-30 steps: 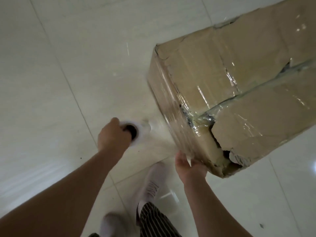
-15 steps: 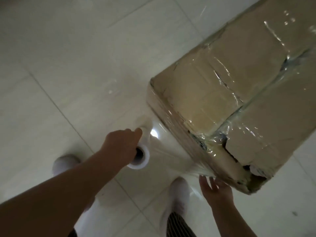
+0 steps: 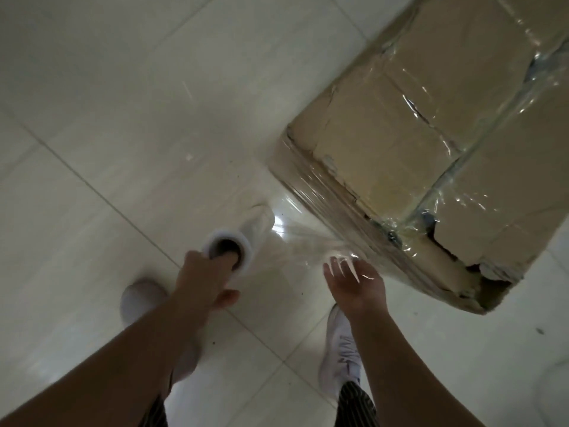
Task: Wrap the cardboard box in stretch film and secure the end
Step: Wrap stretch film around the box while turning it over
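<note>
Right hand reached film; left hand holds roll.

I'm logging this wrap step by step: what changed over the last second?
The right hand let go of the lower edge of the cardboard box and now hovers open, fingers spread, at the stretched film. The left hand still holds the roll by its core; the box remains partly wrapped.

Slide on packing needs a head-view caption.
Left hand holds white film roll; open right hand reaches for clear film stretched to brown cardboard box.
</note>
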